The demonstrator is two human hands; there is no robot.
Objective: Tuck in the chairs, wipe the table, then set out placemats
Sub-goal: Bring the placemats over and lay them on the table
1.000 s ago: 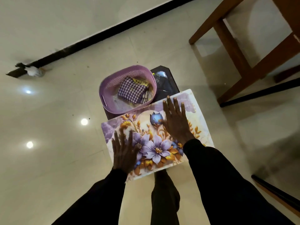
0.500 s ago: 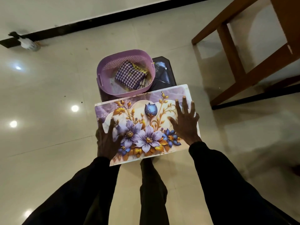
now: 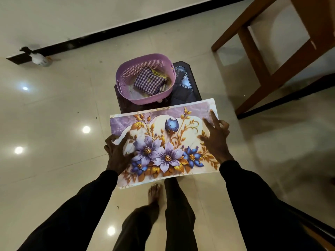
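Step in hand: setting out placemats. The floral placemat (image 3: pixel 166 142) is held roughly level above the floor, just near of the purple basket (image 3: pixel 126 78) on the dark stool (image 3: pixel 183 95). The left hand (image 3: pixel 116 156) grips its left edge, fingers curled round it. The right hand (image 3: pixel 216 142) pinches the right edge, fingers partly spread. The next move probably calls for carrying the placemat toward the wooden frame (image 3: pixel 252 51) at far right and laying it flat on the worktop, which is not in view.
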